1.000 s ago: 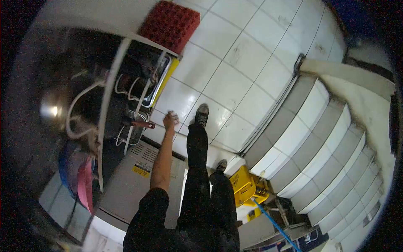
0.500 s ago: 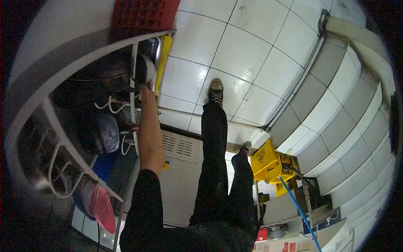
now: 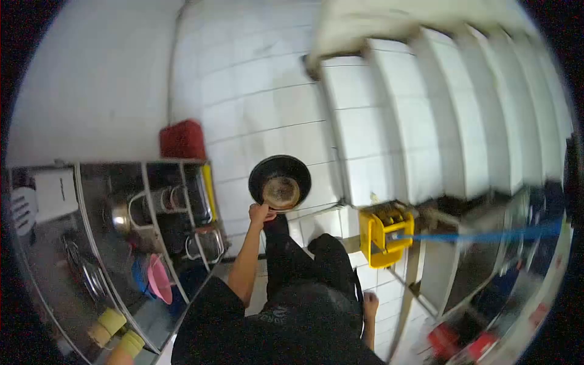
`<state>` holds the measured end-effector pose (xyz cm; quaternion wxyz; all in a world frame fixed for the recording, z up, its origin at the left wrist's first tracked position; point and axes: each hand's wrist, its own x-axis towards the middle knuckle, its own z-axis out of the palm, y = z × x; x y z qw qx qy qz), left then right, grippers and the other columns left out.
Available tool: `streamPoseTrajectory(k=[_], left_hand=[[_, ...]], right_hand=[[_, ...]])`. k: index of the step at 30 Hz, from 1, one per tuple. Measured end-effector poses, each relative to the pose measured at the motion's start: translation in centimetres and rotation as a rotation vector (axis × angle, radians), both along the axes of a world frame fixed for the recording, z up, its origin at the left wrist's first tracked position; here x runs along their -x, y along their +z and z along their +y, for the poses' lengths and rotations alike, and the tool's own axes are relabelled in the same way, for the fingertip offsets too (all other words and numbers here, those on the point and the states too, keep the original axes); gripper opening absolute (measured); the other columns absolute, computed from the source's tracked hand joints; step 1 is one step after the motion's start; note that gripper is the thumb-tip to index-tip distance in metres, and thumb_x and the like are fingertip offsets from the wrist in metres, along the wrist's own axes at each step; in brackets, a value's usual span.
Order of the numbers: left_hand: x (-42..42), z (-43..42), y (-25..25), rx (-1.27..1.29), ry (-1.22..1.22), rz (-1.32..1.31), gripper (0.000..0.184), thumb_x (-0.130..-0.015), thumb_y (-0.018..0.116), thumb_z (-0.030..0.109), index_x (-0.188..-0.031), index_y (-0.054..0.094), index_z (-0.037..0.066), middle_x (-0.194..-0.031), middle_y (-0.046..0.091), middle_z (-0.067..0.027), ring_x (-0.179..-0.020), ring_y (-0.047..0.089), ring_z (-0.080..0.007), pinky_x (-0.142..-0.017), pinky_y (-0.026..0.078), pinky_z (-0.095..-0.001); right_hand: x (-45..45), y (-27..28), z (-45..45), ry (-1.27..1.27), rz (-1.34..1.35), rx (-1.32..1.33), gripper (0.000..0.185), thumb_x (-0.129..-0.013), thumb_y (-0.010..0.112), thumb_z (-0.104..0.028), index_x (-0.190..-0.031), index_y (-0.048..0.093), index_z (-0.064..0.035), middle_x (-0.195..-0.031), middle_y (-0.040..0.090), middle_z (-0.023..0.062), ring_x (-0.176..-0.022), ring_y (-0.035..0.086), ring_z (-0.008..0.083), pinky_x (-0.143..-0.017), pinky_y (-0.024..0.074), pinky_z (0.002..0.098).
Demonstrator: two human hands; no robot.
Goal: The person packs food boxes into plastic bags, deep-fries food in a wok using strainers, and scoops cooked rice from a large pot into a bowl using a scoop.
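My left hand (image 3: 260, 214) is closed around the handle of a frying pan (image 3: 281, 164). The pan is dark, with a worn brownish centre, and is held out over the tiled floor in front of my legs. My right hand (image 3: 370, 300) hangs low beside my right hip, small in view, and how its fingers lie is hard to make out. To the left, a metal shelf rack (image 3: 146, 163) holds pots, pans and a pink basin (image 3: 159, 278).
Tiled steps (image 3: 371, 140) rise on the right. Below them stands a yellow mop bucket (image 3: 377, 240) with a blue pole (image 3: 486, 234) reaching across to the right. A red crate (image 3: 182, 140) sits at the rack's far end. White floor tiles (image 3: 261, 109) stretch ahead.
My left hand has come out of the rack with the frying pan and moved right, over the floor. My view has turned and lifted, and my right hand has come into sight.
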<state>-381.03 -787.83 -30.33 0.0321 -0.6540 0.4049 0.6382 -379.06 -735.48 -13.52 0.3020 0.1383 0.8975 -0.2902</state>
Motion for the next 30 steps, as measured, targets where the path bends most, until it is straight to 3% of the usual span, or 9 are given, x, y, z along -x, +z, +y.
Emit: streamPoseTrajectory(k=[2,3,10,14,19,21,24,27,30], left_hand=[[4.6,5.5,7.5,0.123,-0.34,0.11,0.025,-0.091,0.058,0.014,-0.092,0.057,-0.012,-0.07,0.065,-0.0219,-0.058,0.068,-0.0246,-0.048,0.058,-0.0321],[6.2,9.0,10.7,0.222,-0.602,0.183,0.026,-0.091,0.058,0.015,-0.092,0.058,-0.012,-0.069,0.065,-0.0198,-0.056,0.068,-0.0246,-0.047,0.057,-0.0304],[12.6,38.4,27.3,0.021,-1.436,0.581,0.019,-0.087,0.058,0.012,-0.081,0.064,-0.005,-0.066,0.065,-0.0081,-0.051,0.06,-0.0129,-0.048,0.05,-0.0263],[12.4,53.0,29.1,-0.125,-1.914,0.634,0.015,-0.085,0.06,0.011,-0.086,0.065,-0.004,-0.071,0.065,-0.0045,-0.055,0.058,-0.0094,-0.05,0.049,-0.0247],[7.7,70.1,30.3,-0.468,-2.171,0.832,0.021,-0.088,0.055,0.002,-0.106,0.064,-0.002,-0.083,0.069,-0.0031,-0.071,0.063,-0.0074,-0.062,0.049,-0.0237],[4.8,74.3,31.7,-0.456,-2.117,0.858,0.009,-0.091,0.059,0.009,-0.091,0.063,0.001,-0.072,0.062,0.0021,-0.066,0.056,-0.005,-0.062,0.047,-0.023],[1.9,82.0,28.9,-0.148,-2.334,1.077,0.036,-0.095,0.059,0.022,-0.065,0.044,0.008,-0.058,0.034,0.006,-0.055,0.034,-0.0041,-0.054,0.042,-0.0224],[-1.0,91.8,28.4,-0.509,-2.341,0.697,0.029,-0.097,0.054,0.024,-0.076,0.054,0.005,-0.06,0.052,0.0004,-0.054,0.051,-0.007,-0.052,0.045,-0.0243],[-3.9,101.1,24.0,-0.646,-2.419,0.664,0.022,-0.098,0.05,0.02,-0.094,0.063,0.003,-0.072,0.062,-0.0042,-0.058,0.058,-0.0108,-0.054,0.048,-0.025]], right_hand=[[-0.3,-3.0,2.7,-0.186,0.152,0.091,0.024,-0.093,0.057,-0.02,-0.093,0.064,0.0034,-0.077,0.065,0.0118,-0.068,0.06,0.0193,-0.065,0.0484,0.034],[0.7,0.5,2.9,-0.102,0.224,0.062,0.024,-0.095,0.055,-0.019,-0.094,0.065,0.0035,-0.076,0.065,0.0086,-0.07,0.059,0.0145,-0.065,0.0485,0.0309],[-2.4,13.0,13.7,-1.063,0.545,0.662,0.024,-0.1,0.052,-0.026,-0.107,0.058,-0.0032,-0.082,0.06,0.005,-0.073,0.056,0.012,-0.067,0.0465,0.0254],[-6.7,17.6,18.1,-1.419,0.789,0.188,0.033,-0.094,0.061,-0.03,-0.083,0.043,-0.0051,-0.069,0.035,-0.0015,-0.066,0.032,0.0085,-0.057,0.031,0.0255],[-16.8,17.5,26.6,-1.732,0.863,-0.012,0.028,-0.084,0.065,-0.011,-0.069,0.042,-0.0022,-0.061,0.032,-0.0015,-0.061,0.031,0.0072,-0.053,0.029,0.0262],[-18.5,19.9,27.6,-1.8,0.947,0.036,0.025,-0.082,0.062,-0.006,-0.068,0.042,-0.002,-0.06,0.033,-0.0018,-0.06,0.031,0.0068,-0.053,0.0287,0.0262],[-21.8,21.3,32.8,-1.902,0.979,-0.16,0.024,-0.078,0.06,-0.001,-0.066,0.04,-0.0033,-0.061,0.032,-0.0036,-0.06,0.03,0.0059,-0.052,0.0266,0.026],[-25.2,19.6,39.7,-1.98,0.96,-0.274,0.029,-0.074,0.061,0.001,-0.064,0.034,-0.0051,-0.062,0.028,-0.0043,-0.06,0.029,0.0062,-0.05,0.0248,0.0272],[-28.6,19.3,47.0,-1.927,0.773,-0.626,0.032,-0.072,0.062,0.0,-0.064,0.032,-0.0054,-0.062,0.026,-0.0032,-0.059,0.029,0.0071,-0.05,0.024,0.0279]])
